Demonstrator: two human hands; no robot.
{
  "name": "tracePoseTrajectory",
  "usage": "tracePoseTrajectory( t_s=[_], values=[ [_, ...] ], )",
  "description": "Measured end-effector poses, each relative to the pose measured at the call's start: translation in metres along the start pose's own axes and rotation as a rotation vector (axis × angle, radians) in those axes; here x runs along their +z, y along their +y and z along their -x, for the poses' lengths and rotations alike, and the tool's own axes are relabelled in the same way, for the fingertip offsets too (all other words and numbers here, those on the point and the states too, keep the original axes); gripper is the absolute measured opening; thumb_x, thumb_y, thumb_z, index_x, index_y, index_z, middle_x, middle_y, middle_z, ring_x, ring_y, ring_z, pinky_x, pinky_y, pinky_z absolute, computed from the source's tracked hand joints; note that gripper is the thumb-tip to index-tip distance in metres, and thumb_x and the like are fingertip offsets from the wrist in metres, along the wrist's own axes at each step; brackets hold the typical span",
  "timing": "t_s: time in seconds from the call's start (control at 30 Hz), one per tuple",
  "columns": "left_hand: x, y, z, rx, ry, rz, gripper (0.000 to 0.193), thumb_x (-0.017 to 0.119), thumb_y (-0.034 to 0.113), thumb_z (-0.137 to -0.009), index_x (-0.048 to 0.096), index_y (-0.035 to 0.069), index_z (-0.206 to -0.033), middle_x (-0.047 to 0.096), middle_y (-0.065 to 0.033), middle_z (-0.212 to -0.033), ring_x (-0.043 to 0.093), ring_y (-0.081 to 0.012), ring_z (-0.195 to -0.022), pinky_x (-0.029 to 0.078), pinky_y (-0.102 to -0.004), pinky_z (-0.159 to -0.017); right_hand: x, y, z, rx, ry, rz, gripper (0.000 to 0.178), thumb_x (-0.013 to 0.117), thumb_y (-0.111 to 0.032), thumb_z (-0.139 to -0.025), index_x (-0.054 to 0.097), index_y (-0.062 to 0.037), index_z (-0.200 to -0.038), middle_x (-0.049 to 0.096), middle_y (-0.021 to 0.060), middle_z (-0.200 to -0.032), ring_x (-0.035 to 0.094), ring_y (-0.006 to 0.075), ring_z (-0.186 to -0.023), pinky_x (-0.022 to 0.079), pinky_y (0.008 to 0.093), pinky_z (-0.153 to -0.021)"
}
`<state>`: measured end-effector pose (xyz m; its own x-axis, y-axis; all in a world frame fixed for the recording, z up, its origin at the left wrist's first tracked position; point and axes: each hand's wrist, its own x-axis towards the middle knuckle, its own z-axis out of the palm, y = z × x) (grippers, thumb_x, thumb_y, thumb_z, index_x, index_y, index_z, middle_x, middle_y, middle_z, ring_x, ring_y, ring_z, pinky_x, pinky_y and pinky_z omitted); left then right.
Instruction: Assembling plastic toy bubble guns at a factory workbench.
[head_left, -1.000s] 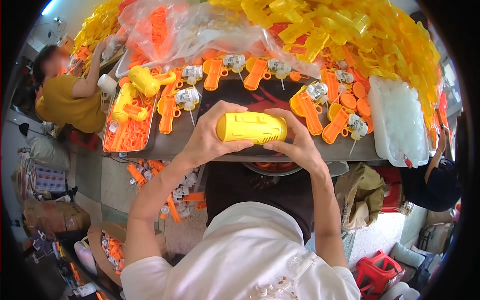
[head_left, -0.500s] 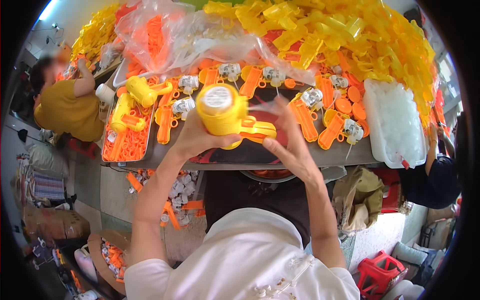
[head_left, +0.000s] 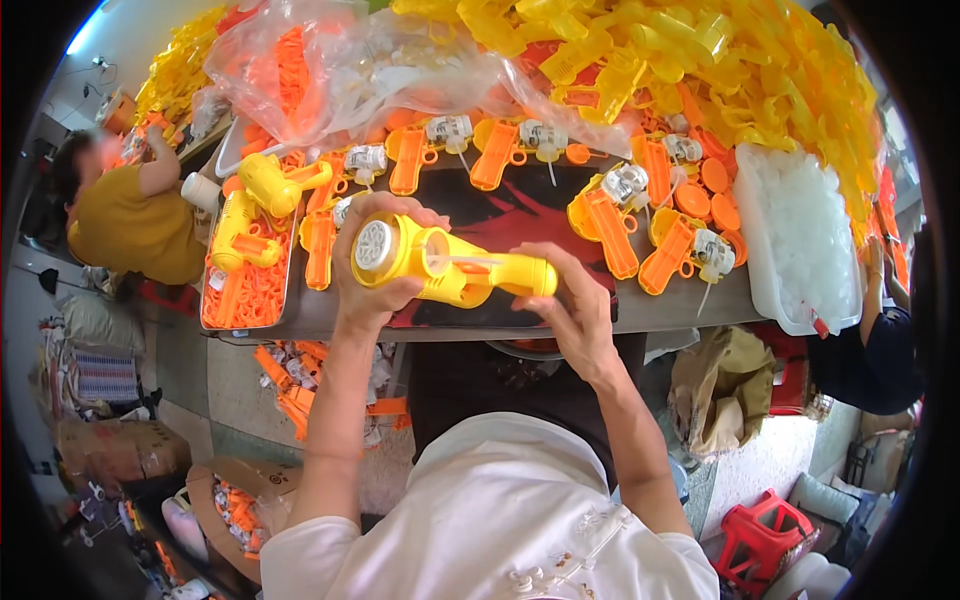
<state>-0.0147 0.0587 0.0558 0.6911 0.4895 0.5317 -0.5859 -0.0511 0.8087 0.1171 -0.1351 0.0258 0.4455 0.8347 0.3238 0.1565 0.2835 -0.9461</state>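
Note:
Over the table's near edge I hold a yellow toy gun (head_left: 470, 266) lying on its side. My left hand (head_left: 372, 290) wraps round its thick barrel, next to the white vented disc (head_left: 374, 246) on the end. My right hand (head_left: 582, 312) grips the end of the handle between thumb and fingers. Around it lie several yellow half-shells (head_left: 588, 210) with orange grips (head_left: 610, 232) and clear-and-white mechanisms (head_left: 625, 183), thin tubes hanging from some. Two yellow toy guns (head_left: 270, 185) rest on a tray of small orange parts (head_left: 232, 300) at the left.
A white bin of translucent pieces (head_left: 797, 235) stands at the right. Yellow shells (head_left: 690, 60) are heaped behind, beside clear plastic bags (head_left: 390, 85). One person in a yellow shirt (head_left: 130, 225) sits at far left; another in dark clothes (head_left: 865, 355) is at far right. A red stool (head_left: 762, 535) stands lower right.
The toy gun has turned and tilted, so its white disc end points left. My right hand has come from beside the handle to close on its end. My left hand has shifted left.

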Motion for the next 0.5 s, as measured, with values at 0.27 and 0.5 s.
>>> tracePoseTrajectory(
  t_s=[0.27,0.5],
  values=[
    [-0.02,-0.009,-0.021,-0.21,-0.091,-0.046,0.07,0.087,0.033,-0.071,0.05,0.005,-0.123,0.063,-0.013,-0.111,0.063,-0.0246,-0.106,0.053,-0.037,-0.092,0.014,0.015,0.006,-0.117,0.172,0.241,0.042,0.065,-0.001,-0.09,0.052,0.0019,-0.129,0.064,0.0138,-0.114,0.064,0.0213,-0.102,0.052,0.0301,-0.088],
    [-0.014,-0.036,0.006,-0.334,-0.024,0.17,0.096,0.088,0.028,-0.073,0.033,0.006,-0.148,0.056,-0.0161,-0.132,0.056,-0.0255,-0.123,0.046,-0.0386,-0.105,0.016,0.028,0.007,-0.148,0.233,0.431,0.046,0.071,0.0,-0.082,0.055,-0.0018,-0.126,0.062,0.0174,-0.12,0.062,0.0329,-0.105,0.05,0.0362,-0.089]
  ],
)
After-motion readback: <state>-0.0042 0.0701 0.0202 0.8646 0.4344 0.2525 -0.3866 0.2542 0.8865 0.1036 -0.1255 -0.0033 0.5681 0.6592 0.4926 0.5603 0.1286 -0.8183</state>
